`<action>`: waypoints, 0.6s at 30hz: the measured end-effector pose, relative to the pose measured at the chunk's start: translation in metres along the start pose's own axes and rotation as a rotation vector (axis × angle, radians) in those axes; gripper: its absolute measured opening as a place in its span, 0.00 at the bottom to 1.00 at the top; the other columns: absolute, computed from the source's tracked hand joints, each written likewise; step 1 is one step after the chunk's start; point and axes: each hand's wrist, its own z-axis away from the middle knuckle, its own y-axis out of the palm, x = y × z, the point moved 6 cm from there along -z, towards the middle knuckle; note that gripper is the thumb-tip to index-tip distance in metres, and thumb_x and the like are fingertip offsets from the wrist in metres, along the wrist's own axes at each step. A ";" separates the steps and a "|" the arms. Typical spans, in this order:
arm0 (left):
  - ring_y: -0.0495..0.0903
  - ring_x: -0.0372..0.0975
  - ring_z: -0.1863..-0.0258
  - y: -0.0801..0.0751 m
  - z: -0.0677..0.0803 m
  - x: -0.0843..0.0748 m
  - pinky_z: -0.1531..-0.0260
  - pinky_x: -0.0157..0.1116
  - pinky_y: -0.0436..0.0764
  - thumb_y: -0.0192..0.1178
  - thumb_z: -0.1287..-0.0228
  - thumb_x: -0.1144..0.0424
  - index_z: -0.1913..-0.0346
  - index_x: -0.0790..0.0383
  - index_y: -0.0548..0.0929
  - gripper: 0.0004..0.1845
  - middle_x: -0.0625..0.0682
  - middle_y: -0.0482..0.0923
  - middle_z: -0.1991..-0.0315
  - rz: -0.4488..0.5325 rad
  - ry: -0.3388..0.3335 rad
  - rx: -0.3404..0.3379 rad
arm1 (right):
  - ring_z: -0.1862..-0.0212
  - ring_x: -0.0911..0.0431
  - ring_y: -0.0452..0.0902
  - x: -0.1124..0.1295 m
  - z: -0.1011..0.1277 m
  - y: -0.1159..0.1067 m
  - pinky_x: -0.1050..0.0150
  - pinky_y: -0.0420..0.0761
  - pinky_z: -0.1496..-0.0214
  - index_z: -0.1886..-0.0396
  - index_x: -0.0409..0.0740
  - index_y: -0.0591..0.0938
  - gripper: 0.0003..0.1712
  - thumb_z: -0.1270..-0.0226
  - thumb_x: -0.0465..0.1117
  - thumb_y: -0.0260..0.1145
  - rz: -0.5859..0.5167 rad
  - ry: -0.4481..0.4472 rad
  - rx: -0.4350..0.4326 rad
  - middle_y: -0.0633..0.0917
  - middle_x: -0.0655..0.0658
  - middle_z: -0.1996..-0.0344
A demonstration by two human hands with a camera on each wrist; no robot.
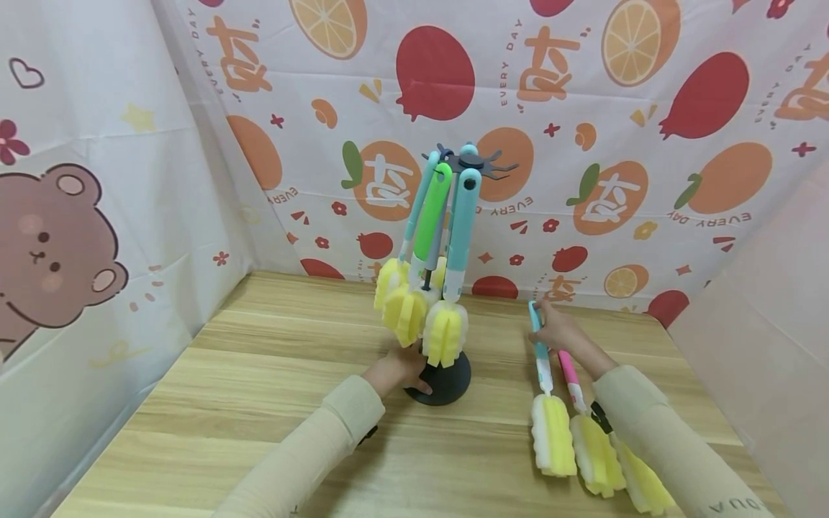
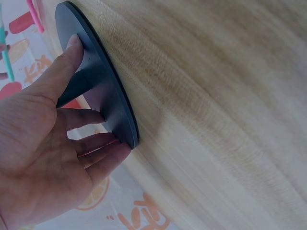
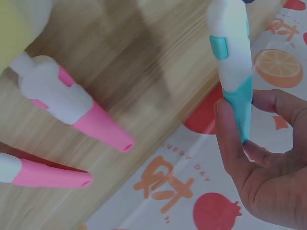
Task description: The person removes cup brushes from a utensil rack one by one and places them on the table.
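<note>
A black stand [image 1: 448, 385] with a round base and hooks on top stands on the table. Several bottle brushes with yellow and white sponge heads hang from it, among them a green-handled brush [image 1: 429, 223] and a blue-handled brush [image 1: 461, 230]. My left hand [image 1: 403, 367] rests on the base, thumb and fingertips on either side of the post. Off to the right, my right hand [image 1: 562, 332] pinches the handle end of a blue-and-white sponge brush [image 1: 544, 370]. Whether its sponge head touches the table I cannot tell.
Beside the held brush lie two pink-handled brushes; one shows its handle [image 1: 568, 368], the other its sponge head [image 1: 642, 480] partly under my right sleeve. A fruit-patterned cloth [image 1: 434, 72] hangs behind the wooden table [image 1: 259, 360], and white cloth hangs at both sides.
</note>
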 end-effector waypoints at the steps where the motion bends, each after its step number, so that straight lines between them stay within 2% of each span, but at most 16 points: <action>1: 0.60 0.47 0.37 0.000 0.000 0.000 0.53 0.39 0.73 0.65 0.48 0.45 0.33 0.62 0.62 0.43 0.60 0.54 0.33 0.003 0.000 -0.001 | 0.79 0.49 0.76 -0.002 -0.001 0.001 0.58 0.80 0.75 0.35 0.34 0.56 0.39 0.43 0.32 0.64 0.008 0.005 0.006 0.74 0.34 0.68; 8: 0.59 0.47 0.37 0.002 0.001 0.000 0.52 0.40 0.73 0.65 0.48 0.46 0.32 0.62 0.61 0.44 0.60 0.54 0.33 0.016 -0.006 0.005 | 0.82 0.52 0.74 -0.019 -0.012 0.007 0.60 0.79 0.77 0.32 0.36 0.53 0.41 0.42 0.33 0.63 0.013 0.055 0.039 0.72 0.27 0.57; 18: 0.58 0.46 0.36 0.002 0.002 -0.002 0.53 0.39 0.74 0.65 0.48 0.45 0.32 0.61 0.61 0.43 0.60 0.53 0.32 0.005 -0.004 0.007 | 0.77 0.51 0.72 -0.026 -0.018 0.013 0.59 0.79 0.75 0.34 0.37 0.55 0.40 0.44 0.32 0.63 0.014 0.079 0.073 0.68 0.25 0.52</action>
